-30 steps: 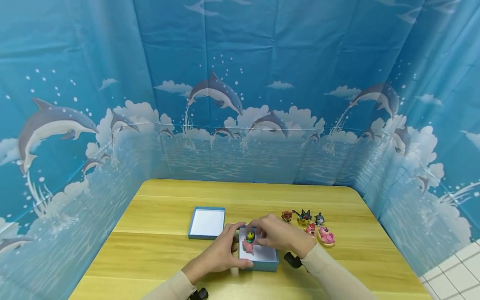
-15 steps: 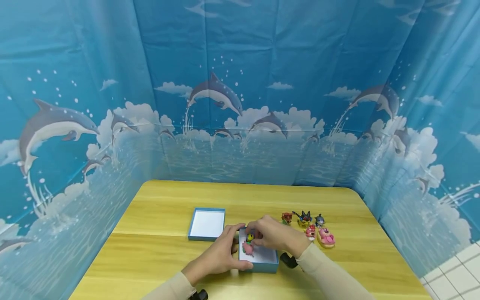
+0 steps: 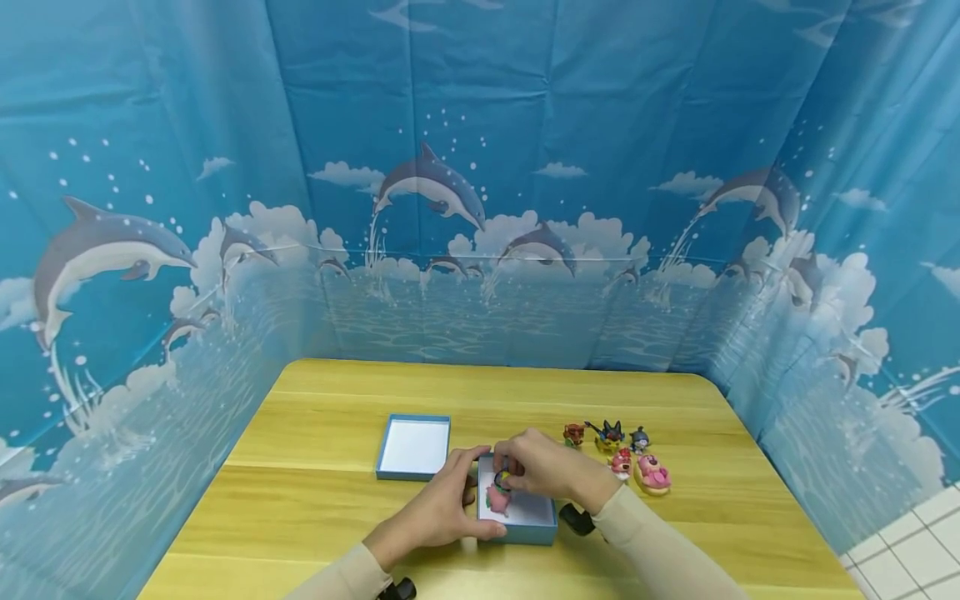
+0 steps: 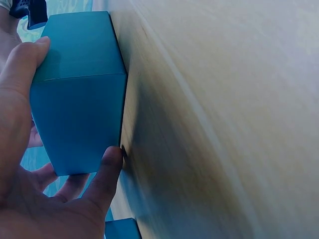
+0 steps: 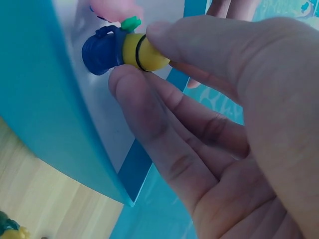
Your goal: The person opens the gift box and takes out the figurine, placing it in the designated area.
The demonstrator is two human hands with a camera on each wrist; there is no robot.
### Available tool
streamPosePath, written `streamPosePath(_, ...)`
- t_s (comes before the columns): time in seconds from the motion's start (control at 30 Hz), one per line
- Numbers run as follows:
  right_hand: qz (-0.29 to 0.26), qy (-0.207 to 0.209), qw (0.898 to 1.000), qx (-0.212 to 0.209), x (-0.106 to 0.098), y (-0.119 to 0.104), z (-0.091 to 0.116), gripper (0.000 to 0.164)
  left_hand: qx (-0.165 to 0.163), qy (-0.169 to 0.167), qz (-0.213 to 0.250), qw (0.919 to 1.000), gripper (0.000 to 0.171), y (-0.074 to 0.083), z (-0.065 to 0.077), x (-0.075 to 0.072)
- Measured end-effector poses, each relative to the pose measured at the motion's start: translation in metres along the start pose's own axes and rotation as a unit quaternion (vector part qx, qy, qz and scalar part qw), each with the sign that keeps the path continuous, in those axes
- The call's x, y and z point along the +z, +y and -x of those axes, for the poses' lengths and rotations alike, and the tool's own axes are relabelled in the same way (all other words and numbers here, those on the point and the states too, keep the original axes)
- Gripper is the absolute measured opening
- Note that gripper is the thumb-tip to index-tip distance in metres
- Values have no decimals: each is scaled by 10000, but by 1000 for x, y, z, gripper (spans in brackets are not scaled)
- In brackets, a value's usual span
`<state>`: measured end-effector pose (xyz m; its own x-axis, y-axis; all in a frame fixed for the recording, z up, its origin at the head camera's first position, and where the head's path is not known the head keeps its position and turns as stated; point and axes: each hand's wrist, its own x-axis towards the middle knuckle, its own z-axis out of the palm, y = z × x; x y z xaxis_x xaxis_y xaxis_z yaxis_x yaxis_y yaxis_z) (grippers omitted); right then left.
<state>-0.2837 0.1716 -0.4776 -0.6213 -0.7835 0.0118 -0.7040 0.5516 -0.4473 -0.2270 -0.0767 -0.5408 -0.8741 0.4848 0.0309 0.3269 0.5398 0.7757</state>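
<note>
An open blue box (image 3: 528,535) with a white inside stands near the table's front edge. My left hand (image 3: 442,510) grips its left side, thumb on the front wall and fingers around the back, as the left wrist view shows on the blue walls (image 4: 82,119). Inside the box, my right hand (image 3: 546,467) pinches a small yellow Minion figurine (image 5: 102,52) in blue overalls between thumb and fingers. The figurine lies sideways in the right wrist view, its head partly covered by the thumb. Beside it in the box is a pink figurine (image 3: 498,501) with a green part.
Behind the left hand lies the blue-rimmed box lid (image 3: 414,446), white inside up. Right of the box stand several toy figures, among them a pink bear on a ring (image 3: 653,475), a black-eared figure (image 3: 609,435) and a brown one (image 3: 573,433). A dolphin-print curtain (image 3: 480,308) surrounds the table.
The right fingers have closed in on the Minion figurine, which has turned and now shows its dark strap. The pink figurine has shifted slightly. My left hand stays on the box.
</note>
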Motion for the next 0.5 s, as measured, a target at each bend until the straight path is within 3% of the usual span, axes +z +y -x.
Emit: streamPosePath(0.5,-252,213,9995,-22,-8,0,9,18,-55,-106,206,9997,121,-1,0,0)
